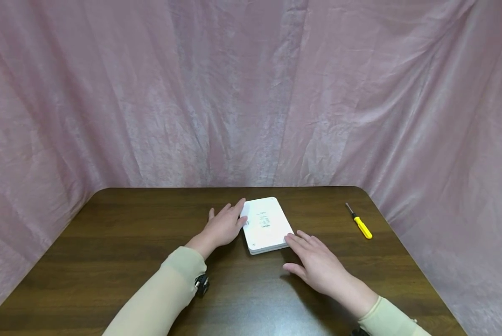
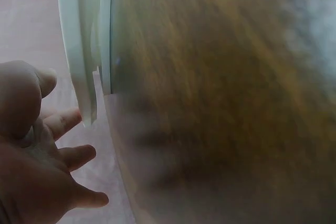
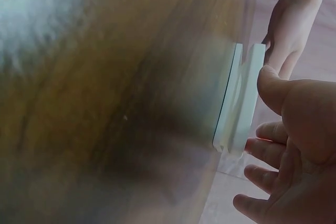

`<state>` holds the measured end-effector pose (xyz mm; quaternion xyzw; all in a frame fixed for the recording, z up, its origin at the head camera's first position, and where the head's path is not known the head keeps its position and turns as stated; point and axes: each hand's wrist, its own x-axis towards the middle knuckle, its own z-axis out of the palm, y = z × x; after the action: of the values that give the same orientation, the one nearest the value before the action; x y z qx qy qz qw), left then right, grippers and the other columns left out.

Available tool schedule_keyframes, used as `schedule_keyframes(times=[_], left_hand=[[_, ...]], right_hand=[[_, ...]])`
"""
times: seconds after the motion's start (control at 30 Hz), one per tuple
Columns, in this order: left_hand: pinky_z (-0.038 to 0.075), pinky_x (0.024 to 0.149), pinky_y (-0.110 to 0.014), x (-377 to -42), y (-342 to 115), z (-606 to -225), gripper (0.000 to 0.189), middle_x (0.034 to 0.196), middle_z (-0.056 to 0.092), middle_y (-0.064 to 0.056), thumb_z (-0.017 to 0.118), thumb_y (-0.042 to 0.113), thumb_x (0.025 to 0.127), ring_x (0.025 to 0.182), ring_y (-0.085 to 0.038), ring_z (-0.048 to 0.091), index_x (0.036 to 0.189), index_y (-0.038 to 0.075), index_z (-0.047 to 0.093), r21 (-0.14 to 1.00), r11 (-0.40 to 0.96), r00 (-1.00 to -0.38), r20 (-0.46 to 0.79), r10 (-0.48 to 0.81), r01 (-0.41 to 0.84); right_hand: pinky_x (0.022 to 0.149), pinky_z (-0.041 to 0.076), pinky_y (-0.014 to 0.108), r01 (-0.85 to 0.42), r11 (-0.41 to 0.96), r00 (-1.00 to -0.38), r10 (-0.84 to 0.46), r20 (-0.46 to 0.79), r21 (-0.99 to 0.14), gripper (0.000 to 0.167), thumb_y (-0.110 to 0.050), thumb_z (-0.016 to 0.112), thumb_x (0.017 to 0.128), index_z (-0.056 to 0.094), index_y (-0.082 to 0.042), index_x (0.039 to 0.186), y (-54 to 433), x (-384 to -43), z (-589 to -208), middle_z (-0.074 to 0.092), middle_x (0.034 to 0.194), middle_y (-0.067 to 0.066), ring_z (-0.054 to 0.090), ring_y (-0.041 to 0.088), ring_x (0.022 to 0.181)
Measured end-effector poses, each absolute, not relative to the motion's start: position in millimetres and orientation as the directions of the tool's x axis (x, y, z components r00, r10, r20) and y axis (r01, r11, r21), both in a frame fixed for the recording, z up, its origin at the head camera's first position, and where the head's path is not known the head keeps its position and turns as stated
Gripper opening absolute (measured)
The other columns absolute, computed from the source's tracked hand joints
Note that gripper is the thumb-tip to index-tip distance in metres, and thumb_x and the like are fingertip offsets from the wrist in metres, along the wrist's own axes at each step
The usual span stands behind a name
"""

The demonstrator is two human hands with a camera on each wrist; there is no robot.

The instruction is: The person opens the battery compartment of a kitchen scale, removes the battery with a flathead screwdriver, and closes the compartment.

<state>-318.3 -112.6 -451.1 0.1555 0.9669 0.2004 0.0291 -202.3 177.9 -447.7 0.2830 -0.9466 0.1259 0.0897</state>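
A flat white device [image 1: 272, 228] with rounded corners and two stacked layers lies on the table, its printed label [image 1: 263, 219] facing up. My left hand [image 1: 225, 227] is at its left side, fingers extended, with the thumb tip over the top edge. At the near right corner, the fingertips of my right hand [image 1: 318, 263] touch the device while the thumb stands apart from it. Both wrist views show the device side-on, with a narrow gap between its layers. The fingers of both hands are spread and fairly straight.
A screwdriver [image 1: 360, 225] with a yellow handle lies toward the right side of the brown wooden table [image 1: 150, 219]. Behind the table and along its sides hangs a pink curtain [image 1: 234, 93].
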Motion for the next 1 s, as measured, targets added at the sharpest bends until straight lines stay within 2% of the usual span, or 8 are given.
schedule_keyframes(times=[0.33, 0.63, 1.0], left_hand=[[0.015, 0.124, -0.081, -306.2, -119.5, -450.1, 0.072, 0.171, 0.049, -0.005, 0.056, 0.045, 0.117, 0.161, -0.036, 0.038, 0.177, 0.02, 0.027, 0.368, 0.883, -0.952, 0.019, 0.305, 0.29], [0.016, 0.123, -0.082, -300.4, -125.8, -447.3, 0.076, 0.167, 0.052, -0.012, 0.061, 0.046, 0.114, 0.156, -0.032, 0.047, 0.176, 0.014, 0.031, 0.353, 0.883, -0.948, 0.052, 0.312, 0.31], [0.016, 0.124, -0.08, -293.1, -126.1, -443.5, 0.078, 0.166, 0.053, -0.011, 0.062, 0.048, 0.114, 0.156, -0.03, 0.047, 0.176, 0.012, 0.031, 0.337, 0.884, -0.944, 0.052, 0.326, 0.324]], right_hand=[[0.122, 0.039, 0.063, -0.543, 0.817, -0.834, -0.499, 0.235, -0.193, 0.068, -0.038, 0.08, 0.103, 0.061, 0.004, 0.153, 180.0, -213.9, -445.0, 0.064, 0.154, 0.02, 0.051, 0.045, 0.151], [0.121, 0.041, 0.063, -0.52, 0.832, -0.849, -0.479, 0.222, -0.195, 0.065, -0.036, 0.079, 0.104, 0.062, 0.004, 0.152, 180.4, -227.8, -444.4, 0.063, 0.154, 0.021, 0.052, 0.046, 0.149], [0.119, 0.043, 0.063, -0.504, 0.848, -0.856, -0.464, 0.23, -0.165, 0.063, -0.036, 0.079, 0.105, 0.063, 0.005, 0.151, 181.7, -246.7, -443.5, 0.064, 0.152, 0.022, 0.055, 0.048, 0.146]])
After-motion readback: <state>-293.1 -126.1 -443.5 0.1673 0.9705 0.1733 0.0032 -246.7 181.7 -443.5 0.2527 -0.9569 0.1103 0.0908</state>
